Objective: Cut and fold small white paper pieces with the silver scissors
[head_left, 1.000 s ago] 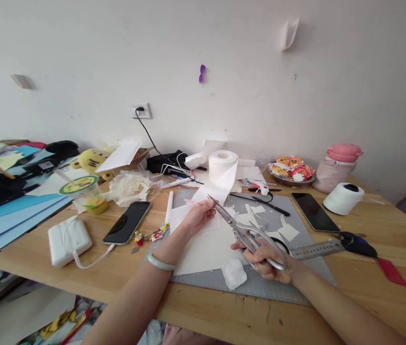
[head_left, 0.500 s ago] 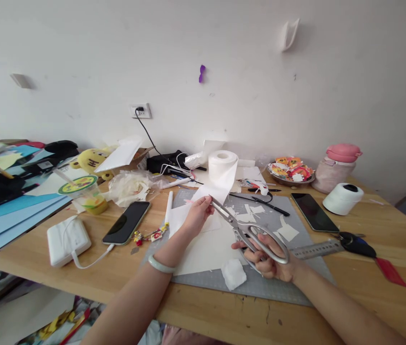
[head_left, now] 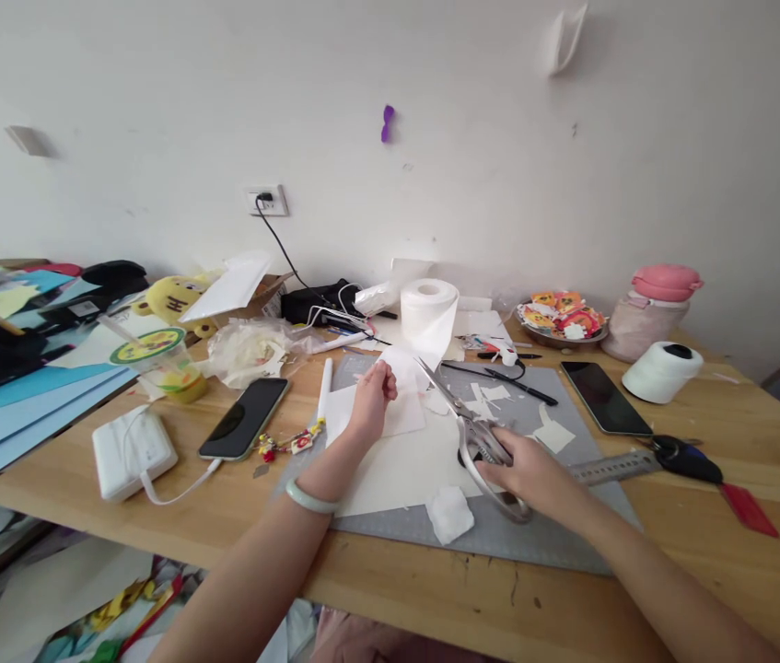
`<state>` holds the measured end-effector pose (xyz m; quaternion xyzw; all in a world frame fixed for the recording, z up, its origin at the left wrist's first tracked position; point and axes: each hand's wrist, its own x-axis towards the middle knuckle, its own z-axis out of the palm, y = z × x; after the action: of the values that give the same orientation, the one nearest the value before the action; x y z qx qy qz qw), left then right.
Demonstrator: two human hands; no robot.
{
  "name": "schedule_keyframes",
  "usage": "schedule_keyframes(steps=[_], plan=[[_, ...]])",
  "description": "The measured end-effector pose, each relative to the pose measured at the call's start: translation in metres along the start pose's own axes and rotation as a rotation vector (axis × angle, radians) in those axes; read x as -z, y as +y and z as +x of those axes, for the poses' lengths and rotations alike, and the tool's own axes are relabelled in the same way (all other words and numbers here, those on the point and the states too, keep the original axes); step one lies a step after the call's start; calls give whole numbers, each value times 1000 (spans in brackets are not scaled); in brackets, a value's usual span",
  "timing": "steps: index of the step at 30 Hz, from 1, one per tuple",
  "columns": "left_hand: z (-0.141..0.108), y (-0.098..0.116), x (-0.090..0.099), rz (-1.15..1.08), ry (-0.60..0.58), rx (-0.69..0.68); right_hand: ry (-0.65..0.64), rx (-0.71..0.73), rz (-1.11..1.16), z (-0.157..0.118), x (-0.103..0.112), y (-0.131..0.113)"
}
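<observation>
My left hand (head_left: 374, 401) is closed in a pinch at the loose end of a white tissue roll (head_left: 424, 318), which stands upright behind it. The pinched edge is hidden by the fingers. My right hand (head_left: 518, 470) grips large silver scissors (head_left: 465, 419) by the handles, their tips pointing up-left, close to the hanging tissue. Beneath both hands, white paper sheets (head_left: 396, 479) lie on a grey cutting mat (head_left: 541, 543). A small folded white pad (head_left: 449, 516) rests near the mat's front edge, with paper scraps (head_left: 553, 433) to the right.
Left stand a phone (head_left: 244, 419), a white power bank (head_left: 133, 451) and a lidded drink cup (head_left: 168, 364). On the right are another phone (head_left: 606, 396), a metal ruler (head_left: 614, 468), a thread cone (head_left: 662, 373), a pink-lidded bottle (head_left: 648, 313) and a filled dish (head_left: 561, 318).
My right hand has turned the scissors so the blades point more upward, and its fingers have shifted on the handles. My left hand has moved slightly left, away from the blade tips.
</observation>
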<state>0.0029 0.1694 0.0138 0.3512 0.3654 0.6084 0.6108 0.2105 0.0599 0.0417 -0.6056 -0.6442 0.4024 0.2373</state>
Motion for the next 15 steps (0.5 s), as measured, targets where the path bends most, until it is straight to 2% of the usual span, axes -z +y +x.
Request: schedule_keyframes(steps=[3,5,7,11,15], plan=[[-10,1,-7,142,-37,-48,181,-33,-410,2,-1,4],[-19,1,-12,365,-138,-125,206,-8,-523,5,-2,8],[-27,0,-16,503,-247,-143,226,48,-579,7,-4,12],[-41,-3,-24,632,-423,-153,276,144,-649,9,-5,17],[-50,-9,-32,729,-588,-193,308,289,-488,7,-5,15]])
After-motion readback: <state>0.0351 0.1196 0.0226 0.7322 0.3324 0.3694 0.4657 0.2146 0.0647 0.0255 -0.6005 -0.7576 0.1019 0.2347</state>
